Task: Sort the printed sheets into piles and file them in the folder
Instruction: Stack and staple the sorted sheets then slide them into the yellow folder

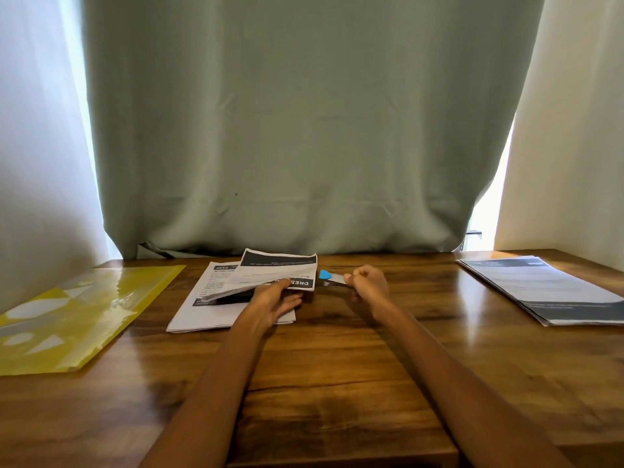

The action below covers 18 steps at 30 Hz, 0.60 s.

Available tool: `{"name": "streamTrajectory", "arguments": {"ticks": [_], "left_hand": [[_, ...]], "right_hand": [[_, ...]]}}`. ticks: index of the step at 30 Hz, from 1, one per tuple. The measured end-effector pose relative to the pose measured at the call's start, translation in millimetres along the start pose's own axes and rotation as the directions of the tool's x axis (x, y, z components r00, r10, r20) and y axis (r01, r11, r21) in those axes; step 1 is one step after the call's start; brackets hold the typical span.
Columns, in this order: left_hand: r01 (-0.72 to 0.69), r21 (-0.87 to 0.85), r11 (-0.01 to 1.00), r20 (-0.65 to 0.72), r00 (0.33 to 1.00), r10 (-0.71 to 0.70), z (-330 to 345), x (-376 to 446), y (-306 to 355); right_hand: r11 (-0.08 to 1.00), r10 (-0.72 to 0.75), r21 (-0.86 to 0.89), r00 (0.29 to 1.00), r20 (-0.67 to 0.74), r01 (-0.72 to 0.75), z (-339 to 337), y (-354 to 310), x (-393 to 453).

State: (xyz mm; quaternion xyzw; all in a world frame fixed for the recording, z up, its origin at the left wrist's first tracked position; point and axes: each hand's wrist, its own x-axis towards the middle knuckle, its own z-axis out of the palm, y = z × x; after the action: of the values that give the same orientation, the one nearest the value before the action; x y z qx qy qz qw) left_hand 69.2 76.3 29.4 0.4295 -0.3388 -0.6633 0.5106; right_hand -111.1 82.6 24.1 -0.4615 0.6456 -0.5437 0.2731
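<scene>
Near the wooden table's [337,349] far edge, the left hand [270,298] pinches folded-back printed sheets [280,270]; just right, the curled right hand [368,282] pinches what looks like a blue-tipped tab [329,278].

The wooden table [337,366] serves as the landmark. At its far centre lies a pile of printed sheets [209,309], flat on the surface. The left hand [273,298] holds a bundle of sheets [280,270] lifted and curled above that pile, thumb on the top page. Just to the right of the bundle, the right hand [368,283] pinches a small strip with a blue tab [329,276] between curled fingers, above the table surface. A yellow folder [77,312] lies flat at the table's left edge. A second pile of sheets [540,288] lies at the far right corner. A green curtain [304,130] hangs behind the table's far edge.
</scene>
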Motion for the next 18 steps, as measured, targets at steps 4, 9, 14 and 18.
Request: {"name": "streamTrajectory", "arguments": {"ticks": [4,9,14,18], "left_hand": [[-0.018,0.013,1.0,0.001,1.0,0.018,-0.4,-2.4,-0.3],[-0.039,0.021,0.999,-0.019,0.999,0.039,0.3,-4.5,1.0],[-0.225,0.285,0.932,-0.049,0.967,0.249,3.2,-8.0,6.9],[-0.395,0.426,0.814,0.077,0.912,0.403,5.2,-18.8,14.0]], "right_hand": [[0.929,-0.244,-0.32,0.958,-0.149,0.186,-15.4,13.5,6.6],[0.694,-0.152,-0.719,0.984,-0.093,0.039,-24.1,28.9,14.4],[0.638,-0.36,-0.72,0.932,0.034,0.273,-22.0,17.0,9.8],[0.575,-0.456,-0.648,0.853,0.253,0.5,-11.1,11.5,0.8]]}}
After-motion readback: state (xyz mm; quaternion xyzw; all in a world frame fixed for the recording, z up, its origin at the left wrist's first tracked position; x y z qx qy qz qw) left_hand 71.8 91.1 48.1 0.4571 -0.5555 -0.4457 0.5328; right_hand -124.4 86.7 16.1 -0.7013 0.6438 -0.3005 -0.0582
